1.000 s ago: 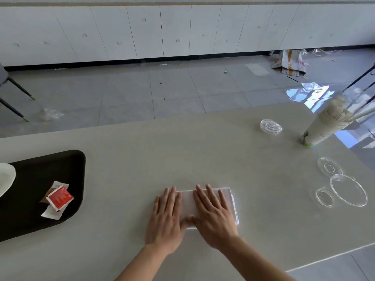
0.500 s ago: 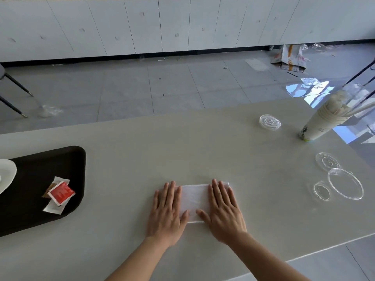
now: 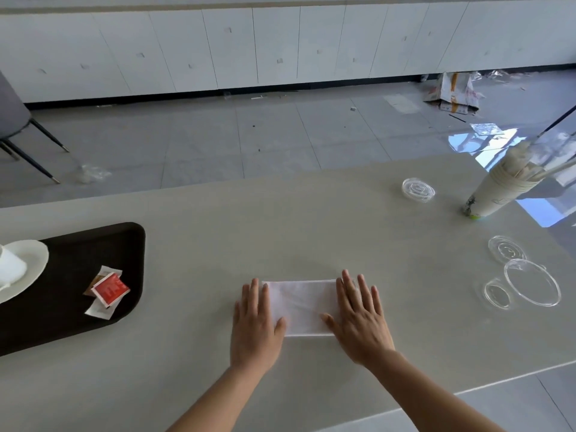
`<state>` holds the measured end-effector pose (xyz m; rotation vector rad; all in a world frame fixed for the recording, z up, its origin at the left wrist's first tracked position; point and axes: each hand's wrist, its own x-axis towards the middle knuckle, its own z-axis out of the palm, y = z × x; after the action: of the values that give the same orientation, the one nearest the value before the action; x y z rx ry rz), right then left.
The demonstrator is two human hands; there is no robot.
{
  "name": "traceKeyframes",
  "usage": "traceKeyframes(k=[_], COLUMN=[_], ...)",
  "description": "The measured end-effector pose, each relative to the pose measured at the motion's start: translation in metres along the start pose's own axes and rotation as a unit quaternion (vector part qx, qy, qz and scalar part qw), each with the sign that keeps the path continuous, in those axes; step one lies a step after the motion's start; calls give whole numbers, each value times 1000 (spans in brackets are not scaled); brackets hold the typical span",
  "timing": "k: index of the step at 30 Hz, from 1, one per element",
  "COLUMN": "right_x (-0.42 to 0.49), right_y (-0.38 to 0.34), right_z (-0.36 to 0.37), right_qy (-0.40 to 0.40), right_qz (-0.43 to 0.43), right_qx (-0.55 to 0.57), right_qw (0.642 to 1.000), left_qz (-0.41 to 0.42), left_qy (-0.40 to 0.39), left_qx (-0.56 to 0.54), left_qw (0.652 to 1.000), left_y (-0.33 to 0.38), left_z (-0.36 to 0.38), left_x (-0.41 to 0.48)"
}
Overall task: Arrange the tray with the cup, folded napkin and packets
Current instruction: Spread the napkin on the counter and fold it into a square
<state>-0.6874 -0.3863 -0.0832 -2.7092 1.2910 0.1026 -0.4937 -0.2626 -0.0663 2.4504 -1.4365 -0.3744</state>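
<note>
- the left hand [image 3: 254, 325] lies palm down with its fingers straight and close together, pressing flat on the left end of a white, folded, rectangular paper napkin [image 3: 300, 307]; it grips nothing
- the right hand [image 3: 358, 322] lies the same way on the napkin's right end, fingers straight and slightly spread, thumb pointing inward along the near edge; it too only presses
- the napkin lies flat on the pale beige tabletop [image 3: 280, 229], toward the near edge, its bare middle showing between the two hands; it is well apart from the tray, off to the tray's right
- a dark brown plastic tray [image 3: 93, 251] with rounded corners sits at the left of the table, partly cut off by the frame
- on the tray's far left a white cup [image 3: 11, 266] stands on a round white saucer [image 3: 36, 260], both cropped by the frame edge
- near the tray's right rim a small red square packet [image 3: 109, 288] lies on top of a few pale paper packets [image 3: 99, 310]
- at the back right a stack of white paper cups [image 3: 495, 194] stands with thin sticks poking out of the top
- a clear round plastic lid [image 3: 418, 190] lies just left of that stack
- three more clear lids [image 3: 533, 286] lie grouped near the right edge
- beyond the table are a grey tiled floor [image 3: 280, 135], white cabinets [image 3: 280, 42], a grey chair [image 3: 12, 120] and crumpled printed paper [image 3: 452, 95]
</note>
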Motion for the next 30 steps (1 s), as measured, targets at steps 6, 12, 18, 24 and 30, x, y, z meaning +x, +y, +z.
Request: traceKeyframes(k=[6, 12, 18, 24, 30], right_x=[-17, -24, -25, -21, -1], right_y=[-3, -3, 2, -11, -87], right_z=[-3, 5, 13, -9, -41], right_qy=[102, 18, -8, 41, 10], right_qz=[-84, 8, 13, 5, 91], right_qx=[51, 18, 11, 70, 680], right_qw=[990, 1000, 1000, 997, 727], left_qz=[-233, -261, -376, -411, -381], left_qy=[86, 8, -1, -20, -22], left_qx=[-177, -138, -348, -441, -425], left_qw=[952, 955, 859, 797, 821], left_y=[-5, 10, 17, 14, 16], left_z=[-21, -26, -28, -24, -17], left_x=[-20, -19, -7, -5, -11])
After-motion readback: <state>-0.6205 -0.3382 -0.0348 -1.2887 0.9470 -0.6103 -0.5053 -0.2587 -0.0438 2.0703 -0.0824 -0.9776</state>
